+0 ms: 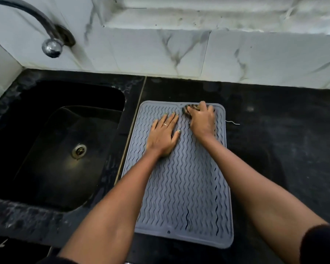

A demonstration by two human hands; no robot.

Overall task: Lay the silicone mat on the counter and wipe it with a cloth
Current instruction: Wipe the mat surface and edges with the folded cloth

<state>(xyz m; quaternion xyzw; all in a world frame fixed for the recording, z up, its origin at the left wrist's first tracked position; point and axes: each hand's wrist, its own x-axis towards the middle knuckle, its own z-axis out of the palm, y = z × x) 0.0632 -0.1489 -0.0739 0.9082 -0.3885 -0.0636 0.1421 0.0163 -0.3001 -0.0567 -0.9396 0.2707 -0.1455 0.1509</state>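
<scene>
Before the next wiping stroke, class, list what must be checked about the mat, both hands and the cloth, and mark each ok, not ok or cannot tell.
1. Silicone mat lies flat on the counter: ok.
2. Left hand presses the mat with straight fingers to steady it: ok.
3. Right hand grips the cloth at the mat's far edge: ok.
4. Mat sits clear of the sink: ok.
5. Cloth is damp enough: cannot tell.
6. Near half of the mat already wiped: cannot tell.
</scene>
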